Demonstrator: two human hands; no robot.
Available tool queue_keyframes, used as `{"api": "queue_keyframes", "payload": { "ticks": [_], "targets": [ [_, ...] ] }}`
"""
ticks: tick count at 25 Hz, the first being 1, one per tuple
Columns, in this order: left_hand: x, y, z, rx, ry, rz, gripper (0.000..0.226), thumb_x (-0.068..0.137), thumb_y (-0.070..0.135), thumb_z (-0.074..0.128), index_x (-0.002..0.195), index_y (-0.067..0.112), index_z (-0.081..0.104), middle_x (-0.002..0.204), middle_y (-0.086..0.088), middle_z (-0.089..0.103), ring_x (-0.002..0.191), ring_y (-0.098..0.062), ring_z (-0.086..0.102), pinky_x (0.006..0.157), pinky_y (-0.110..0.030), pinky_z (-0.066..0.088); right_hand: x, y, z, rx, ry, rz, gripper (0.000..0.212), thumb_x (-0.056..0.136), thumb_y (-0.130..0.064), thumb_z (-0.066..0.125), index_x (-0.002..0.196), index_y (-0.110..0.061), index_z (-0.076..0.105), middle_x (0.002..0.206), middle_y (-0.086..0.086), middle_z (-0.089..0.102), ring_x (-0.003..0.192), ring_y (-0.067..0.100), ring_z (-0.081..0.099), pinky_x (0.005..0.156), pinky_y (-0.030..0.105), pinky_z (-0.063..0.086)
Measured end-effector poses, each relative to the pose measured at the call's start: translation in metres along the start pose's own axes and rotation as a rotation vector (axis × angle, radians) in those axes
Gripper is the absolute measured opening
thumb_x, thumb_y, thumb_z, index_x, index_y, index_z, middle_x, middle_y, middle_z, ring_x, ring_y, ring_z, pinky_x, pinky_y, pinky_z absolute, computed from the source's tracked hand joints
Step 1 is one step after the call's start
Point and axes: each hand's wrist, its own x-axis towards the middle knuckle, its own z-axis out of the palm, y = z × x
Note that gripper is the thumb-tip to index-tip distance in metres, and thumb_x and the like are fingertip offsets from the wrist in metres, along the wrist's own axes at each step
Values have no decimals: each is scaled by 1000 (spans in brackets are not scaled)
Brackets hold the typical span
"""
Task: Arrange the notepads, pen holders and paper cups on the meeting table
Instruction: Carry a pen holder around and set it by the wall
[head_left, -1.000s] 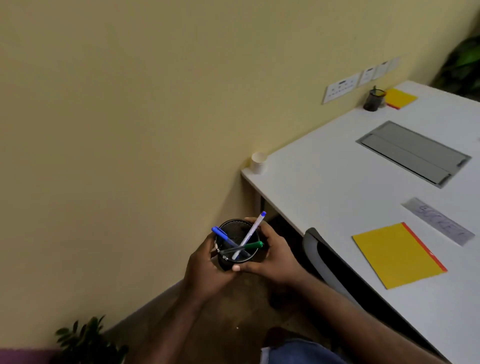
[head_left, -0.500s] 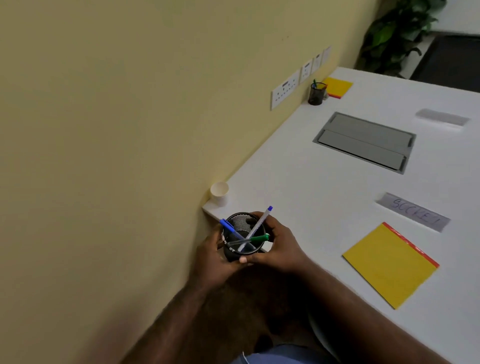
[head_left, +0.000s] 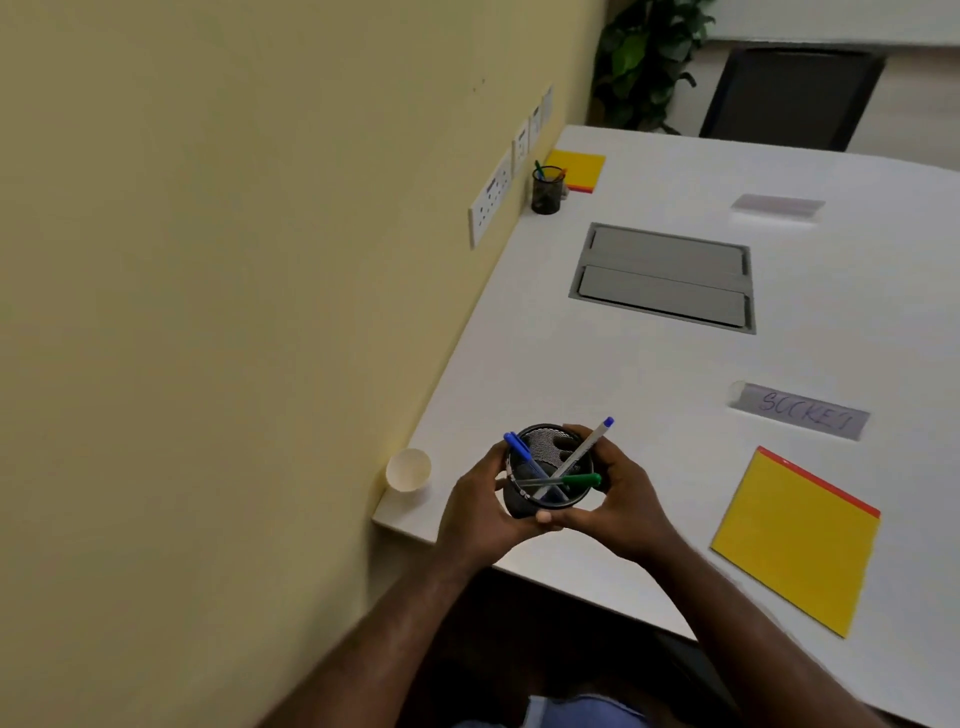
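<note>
Both hands, left hand (head_left: 480, 506) and right hand (head_left: 621, 501), wrap an upright black mesh pen holder (head_left: 548, 475) over the table's near corner; paper cup (head_left: 409, 470) just left, yellow notepad (head_left: 797, 540) right.

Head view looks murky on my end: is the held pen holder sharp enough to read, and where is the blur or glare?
Head view: dim overall; pen holder between left hand and right hand reasonably sharp, mesh visible; far name card smeared; nearer card soft but lettering partly readable; table evenly lit, no harsh glare; wide-angle slant on wall.
</note>
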Motion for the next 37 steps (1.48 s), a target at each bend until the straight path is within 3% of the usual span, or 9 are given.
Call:
{"api": "queue_keyframes", "payload": {
  "ticks": [4,8,11,16,22,27,32,37],
  "targets": [
    [46,-6,-6,-31,-98,51,82,55,48,90,126,42,49,115,23,66,109,0,62,91,-30,56,27,4,3,-1,112,49,87,51,-42,94,128,-30,55,116,-14,69,109,10,66,92,34,56],
    [91,-12,-11,-29,-175,52,78,56,53,86,123,49,47,116,25,64,108,2,61,90,-26,56,62,12,4,-34,188,59,80,51,-42,94,122,-40,56,113,-16,69,106,8,66,88,25,56],
    [130,-18,-7,23,-226,32,84,60,56,83,133,39,43,126,18,62,114,-2,59,93,-27,54,98,25,-1,-65,252,66,78,50,-40,94,118,-44,56,110,-20,68,102,7,66,82,21,56],
    [201,-51,5,313,-241,-59,100,67,48,84,149,31,29,156,10,33,141,-10,33,111,-29,35,163,66,-17,-83,367,100,76,48,-57,89,115,-51,52,107,-28,65,100,-1,65,75,13,54],
    [265,-118,4,631,-366,-245,103,74,50,78,154,35,15,164,7,8,151,-24,7,119,-45,23,255,112,-25,-109,408,113,73,52,-52,88,110,-62,46,106,-41,58,103,-11,58,74,4,48],
    [287,-160,-1,708,-431,-322,113,70,52,79,154,39,4,164,6,-5,151,-28,-2,120,-44,19,323,136,-13,-87,393,99,69,57,-43,90,109,-57,47,105,-42,57,103,-14,56,71,3,47],
    [275,-178,7,746,-500,-352,123,65,55,82,152,44,-4,162,8,-21,149,-29,-15,119,-52,16,376,151,7,-40,426,140,71,58,-46,88,118,-38,52,100,-31,60,102,-11,58,76,16,55],
    [276,-183,8,746,-481,-349,123,64,57,81,150,47,-5,160,11,-23,149,-27,-17,118,-54,16,416,161,27,-28,428,144,77,58,-47,87,124,-27,53,113,-13,65,103,7,63,81,29,60]
  ]
}}
